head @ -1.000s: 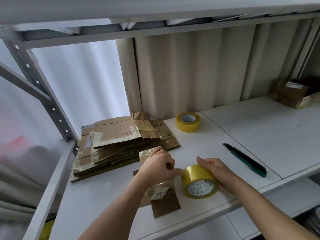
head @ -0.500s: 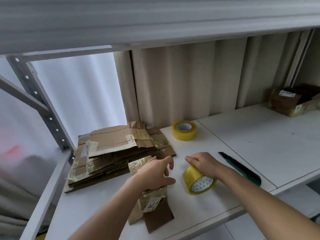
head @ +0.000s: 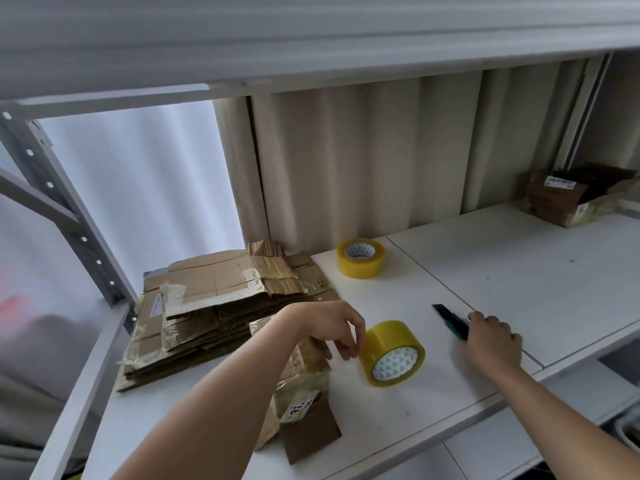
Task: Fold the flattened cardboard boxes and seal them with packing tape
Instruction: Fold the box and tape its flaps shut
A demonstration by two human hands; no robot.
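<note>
From the head camera, looking down on the white shelf (head: pixel 467 271): the left hand (head: pixel 332 327) hangs over a small cardboard box (head: pixel 304 403) lying near the front edge, fingers loosely curled and pointing down, fingertips just beside the yellow tape roll (head: pixel 393 353) that stands on its edge, tilted, its patterned core facing the camera. Whether a fingertip actually touches the roll or a strip of tape, I cannot tell. The small box is wrapped in glossy tape and bears a white label with printed digits (one brown flap sticks out toward the front).

The right hand (head: pixel 491 341) lies on the shelf to the right of the roll, palm down, over the near end of a dark green utility knife (head: pixel 450 321); the hand is blurred, so its grip on the handle is probably closing but not plain.

Behind the left forearm lies a stack of flattened cardboard boxes (head: pixel 214 306), patched with old tape. A second tape roll (head: pixel 361 258) lies flat farther back near the corrugated wall, and more boxes (head: pixel 568 199) sit at the far right.
</note>
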